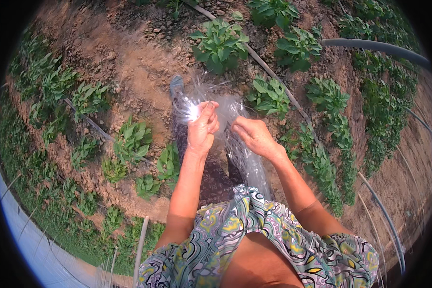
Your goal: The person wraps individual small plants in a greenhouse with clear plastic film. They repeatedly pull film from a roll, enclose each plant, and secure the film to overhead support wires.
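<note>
My left hand is closed around a bunch of thin, clear plastic strands, thumb on top. The gathered end of the strands fans out and glares white in the sun beside that hand. More of the plastic strands hang loosely in a long skein below and between the hands, over my patterned trousers. To the right, my right hand has its thumb and fingertips pinched together at the skein. What exactly lies between those fingertips is hidden.
Leafy green plants grow in rows on both sides. A thin irrigation hose runs along the right row, and another hose along the left. A grey curved pipe arches at the upper right. Bare soil lies ahead of my foot.
</note>
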`<action>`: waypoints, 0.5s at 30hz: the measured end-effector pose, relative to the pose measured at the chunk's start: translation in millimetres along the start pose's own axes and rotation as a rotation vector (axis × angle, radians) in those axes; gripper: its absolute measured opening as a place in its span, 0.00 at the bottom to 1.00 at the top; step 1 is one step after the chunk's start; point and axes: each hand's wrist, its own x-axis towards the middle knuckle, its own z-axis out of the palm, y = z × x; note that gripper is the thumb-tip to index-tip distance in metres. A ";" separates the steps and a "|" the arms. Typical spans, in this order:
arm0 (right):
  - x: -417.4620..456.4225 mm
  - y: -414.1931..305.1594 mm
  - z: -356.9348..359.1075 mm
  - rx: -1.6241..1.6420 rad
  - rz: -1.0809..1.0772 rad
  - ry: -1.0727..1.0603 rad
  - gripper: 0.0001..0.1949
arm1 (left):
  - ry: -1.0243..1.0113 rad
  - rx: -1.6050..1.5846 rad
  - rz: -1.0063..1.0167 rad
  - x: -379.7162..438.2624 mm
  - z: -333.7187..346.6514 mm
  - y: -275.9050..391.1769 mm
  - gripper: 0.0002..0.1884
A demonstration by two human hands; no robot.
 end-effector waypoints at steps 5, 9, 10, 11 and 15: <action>62.9 10.7 40.8 0.196 0.183 0.176 0.06 | -0.080 -0.031 -0.179 58.9 -21.4 28.9 0.15; 106.7 23.6 84.0 0.214 0.227 0.144 0.06 | -0.092 -0.097 -0.252 88.6 -67.5 47.3 0.12; 116.1 28.4 90.2 0.286 0.144 0.137 0.08 | -0.113 -0.113 -0.279 95.5 -80.7 54.7 0.12; 124.7 33.8 93.5 0.444 0.226 0.079 0.09 | -0.133 -0.129 -0.307 102.0 -92.3 60.7 0.12; 167.3 59.9 104.3 1.009 0.389 -0.112 0.20 | -0.149 0.127 -0.400 130.5 -125.3 84.6 0.12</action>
